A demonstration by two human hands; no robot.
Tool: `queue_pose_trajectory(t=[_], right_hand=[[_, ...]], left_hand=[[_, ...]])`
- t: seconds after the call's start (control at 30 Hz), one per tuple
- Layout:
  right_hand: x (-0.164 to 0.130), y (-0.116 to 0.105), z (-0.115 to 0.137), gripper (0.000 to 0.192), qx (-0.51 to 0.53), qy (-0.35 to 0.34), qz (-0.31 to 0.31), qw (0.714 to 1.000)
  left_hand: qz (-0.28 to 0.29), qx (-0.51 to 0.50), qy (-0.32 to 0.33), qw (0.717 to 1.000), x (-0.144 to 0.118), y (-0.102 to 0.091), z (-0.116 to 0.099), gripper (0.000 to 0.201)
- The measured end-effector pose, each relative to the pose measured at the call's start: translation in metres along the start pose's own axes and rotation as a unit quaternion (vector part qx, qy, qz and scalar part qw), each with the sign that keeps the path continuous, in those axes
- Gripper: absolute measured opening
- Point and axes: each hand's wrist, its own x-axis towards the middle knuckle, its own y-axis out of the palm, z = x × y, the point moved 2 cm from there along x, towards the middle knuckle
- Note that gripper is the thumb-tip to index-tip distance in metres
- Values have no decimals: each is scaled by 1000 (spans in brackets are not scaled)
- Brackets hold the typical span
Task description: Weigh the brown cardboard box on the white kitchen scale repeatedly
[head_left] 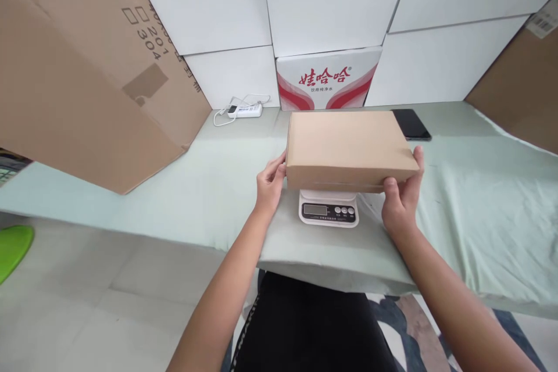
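Observation:
A closed brown cardboard box [349, 142] is between my two hands, over a white digital kitchen scale [329, 218]. My left hand [271, 181] grips the box's left end, fingers closed against its side. At the front right corner, my right hand [401, 195] holds the box with the thumb on the front face and the fingers around the right end. The box hides most of the scale's platform, and I cannot tell whether it rests on it. The scale's display and several buttons face me; no reading can be made out.
Behind the box are a black phone [412, 124], a white power strip with a cable [244, 110] and a white-and-red carton [326, 81]. Large cardboard sheets stand at the left [87, 70] and right [518, 75]. Pale green cloth [196, 197] covers the table.

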Motion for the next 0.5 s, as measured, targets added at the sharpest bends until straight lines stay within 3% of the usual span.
queue_pose_trajectory(t=[0.3,0.5], right_hand=[[2,1,9,83,-20,14,-5,1000],[4,-3,21,72,-39,-6,-58,998]], left_hand=[[10,-2,-37,999,-2,2,2,64],[-11,24,-46,999,1,-2,4,63]])
